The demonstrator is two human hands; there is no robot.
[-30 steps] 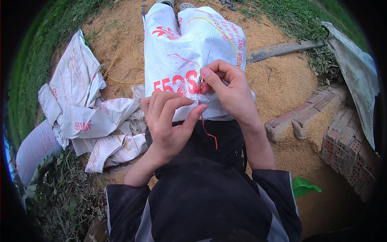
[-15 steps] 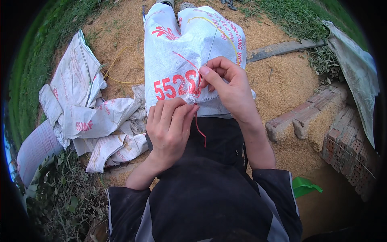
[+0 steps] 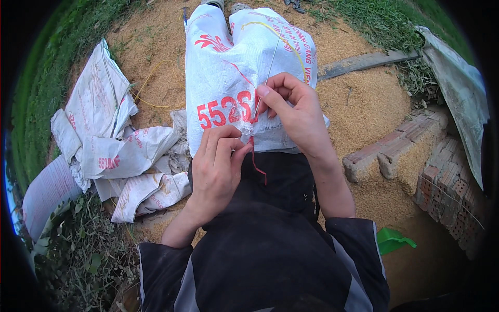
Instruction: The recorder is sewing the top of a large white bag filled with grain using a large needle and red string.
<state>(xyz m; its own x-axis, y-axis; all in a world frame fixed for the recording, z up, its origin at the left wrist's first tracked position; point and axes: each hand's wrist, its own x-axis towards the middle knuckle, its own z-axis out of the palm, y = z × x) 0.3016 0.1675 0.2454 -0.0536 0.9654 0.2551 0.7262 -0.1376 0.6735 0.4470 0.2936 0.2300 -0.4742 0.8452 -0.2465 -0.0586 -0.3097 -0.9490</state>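
Observation:
A white woven sack (image 3: 213,78) with red print lies over my lap, a yellow strand across its upper part. My right hand (image 3: 296,117) pinches a long thin metal needle (image 3: 272,62) and red string near the sack's middle right. My left hand (image 3: 213,174) is closed at the sack's near edge, thumb and forefinger pinched by the red string (image 3: 257,169), whose loose end hangs over my dark clothing. Whether these fingertips hold the string or the sack's edge is too small to tell.
Crumpled white sacks (image 3: 132,153) lie at left on the golden husks (image 3: 364,104). At right are a grey board (image 3: 364,64), stacked bricks (image 3: 384,140), a grey sheet (image 3: 449,83) and a green plastic scoop (image 3: 390,239). Grass borders the husks.
My left hand has moved from open, fingers spread, to pinched at the sack's near edge, then a little lower. The hanging string has shifted left. My right hand is nearly still.

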